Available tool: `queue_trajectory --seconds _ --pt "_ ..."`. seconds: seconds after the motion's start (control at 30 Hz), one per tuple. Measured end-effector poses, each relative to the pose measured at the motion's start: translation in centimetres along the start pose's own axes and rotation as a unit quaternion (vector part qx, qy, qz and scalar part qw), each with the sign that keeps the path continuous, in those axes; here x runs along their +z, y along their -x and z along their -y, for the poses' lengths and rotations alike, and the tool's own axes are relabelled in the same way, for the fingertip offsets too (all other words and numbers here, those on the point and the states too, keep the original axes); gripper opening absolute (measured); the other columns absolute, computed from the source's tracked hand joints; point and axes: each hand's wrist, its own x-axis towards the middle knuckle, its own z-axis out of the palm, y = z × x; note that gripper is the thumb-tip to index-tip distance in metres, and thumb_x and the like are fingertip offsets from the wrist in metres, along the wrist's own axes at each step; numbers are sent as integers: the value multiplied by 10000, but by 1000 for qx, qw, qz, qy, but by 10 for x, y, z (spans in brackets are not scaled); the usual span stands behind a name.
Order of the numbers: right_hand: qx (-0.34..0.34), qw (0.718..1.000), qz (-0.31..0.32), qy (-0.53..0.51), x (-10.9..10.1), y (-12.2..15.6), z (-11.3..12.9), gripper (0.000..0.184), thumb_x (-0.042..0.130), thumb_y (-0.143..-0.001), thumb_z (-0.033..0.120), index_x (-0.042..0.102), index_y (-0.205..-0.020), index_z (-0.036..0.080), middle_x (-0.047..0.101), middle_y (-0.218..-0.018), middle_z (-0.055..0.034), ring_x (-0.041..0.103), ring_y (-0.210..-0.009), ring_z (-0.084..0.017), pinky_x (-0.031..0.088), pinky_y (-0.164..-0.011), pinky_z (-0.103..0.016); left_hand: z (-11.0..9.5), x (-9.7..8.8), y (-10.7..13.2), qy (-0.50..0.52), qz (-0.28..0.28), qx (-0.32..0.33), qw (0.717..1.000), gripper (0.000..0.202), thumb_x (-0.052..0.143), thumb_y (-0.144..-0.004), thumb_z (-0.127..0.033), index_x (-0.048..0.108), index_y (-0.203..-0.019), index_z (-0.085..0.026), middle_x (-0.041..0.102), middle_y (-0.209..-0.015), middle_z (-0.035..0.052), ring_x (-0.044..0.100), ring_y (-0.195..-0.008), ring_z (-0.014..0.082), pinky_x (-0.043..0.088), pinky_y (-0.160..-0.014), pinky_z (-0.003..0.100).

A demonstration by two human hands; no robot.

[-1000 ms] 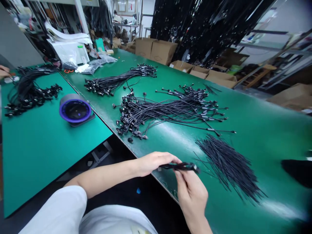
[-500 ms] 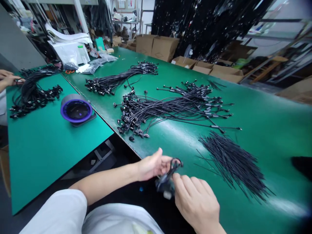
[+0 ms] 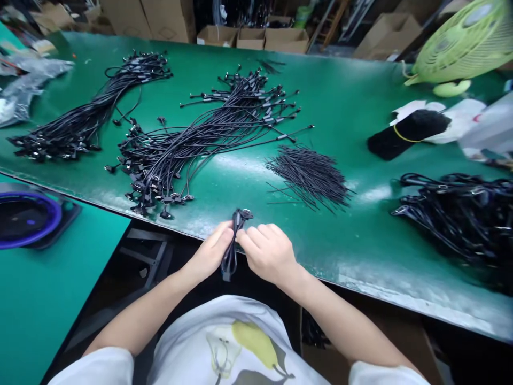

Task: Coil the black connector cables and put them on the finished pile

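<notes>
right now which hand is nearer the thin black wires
Right: the right hand is below and left of the thin black wires; the left hand is farther left.

The left hand (image 3: 210,252) and right hand (image 3: 269,254) hid part of the looped black cable (image 3: 230,262). The picture's edges cut off the cable heap (image 3: 457,214) and a purple-rimmed disc (image 3: 24,219).

Green-topped workbench (image 3: 352,107), bundled black connector cables (image 3: 192,144), loose black wires (image 3: 308,176)
</notes>
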Motion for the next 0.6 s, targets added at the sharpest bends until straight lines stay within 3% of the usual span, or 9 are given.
queue_trajectory --seconds 0.07,0.17,0.23,0.3,0.37,0.43,0.5,0.53,0.6 --pt "32 999 3 -25 3 2 8 247 426 -954 161 613 -795 183 578 -676 -30 429 -637 -158 265 -635 -324 0 7 -4 68 23 -12 997 402 546 -908 -502 671 -1096 -170 672 -1188 98 553 -1195 246 375 -1059 359" --pt "171 973 28 -151 10 2 14 291 421 -971 216 592 -739 177 589 -668 -27 473 -621 -136 295 -632 -296 1 19 -9 174 -29 3 984 362 652 -842 -481 696 -1038 -180 687 -1190 92 553 -1218 251 359 -1078 368" --pt "270 906 62 -320 13 3 11 327 414 -976 281 582 -716 173 579 -642 -9 483 -583 -119 318 -599 -264 1 26 -11 212 -58 9 976 342 686 -817 -478 684 -1000 -190 709 -1117 83 589 -1163 239 400 -1028 360" --pt "327 811 118 -470 13 6 2 385 423 -968 358 565 -663 172 555 -599 10 465 -537 -106 323 -555 -244 -2 29 -14 232 -65 4 971 313 710 -806 -458 655 -966 -195 717 -970 51 640 -1038 211 445 -952 341" --pt "344 768 164 -514 8 10 -11 425 458 -946 405 557 -605 172 533 -553 20 458 -519 -106 324 -545 -243 -9 29 -18 244 -73 11 967 274 713 -818 -423 625 -938 -193 648 -749 -19 648 -779 132 471 -886 305" --pt "355 790 149 -478 2 14 -22 394 464 -943 390 605 -642 177 585 -615 7 524 -593 -124 371 -606 -251 -15 27 -24 261 -91 27 961 236 669 -863 -404 601 -911 -183 476 -583 -91 482 -498 40 483 -757 235" --pt "362 819 84 -436 -5 16 -26 295 444 -954 359 673 -868 194 663 -834 -28 600 -766 -152 431 -725 -270 -16 29 -30 275 -90 26 957 232 615 -902 -403 586 -883 -175 326 -529 -121 263 -386 12 427 -581 174" --pt "359 827 55 -430 -7 17 -25 269 440 -955 347 660 -1010 203 667 -969 -51 613 -865 -165 449 -790 -285 -15 32 -32 269 -76 13 960 242 596 -912 -413 583 -873 -174 297 -521 -121 221 -376 16 395 -528 164" --pt "349 831 33 -431 -8 17 -20 296 466 -940 337 579 -1178 201 633 -1108 -85 604 -985 -183 465 -872 -314 -9 41 -34 207 -29 -23 978 263 568 -915 -442 600 -891 -182 374 -528 -101 317 -395 36 431 -544 179"
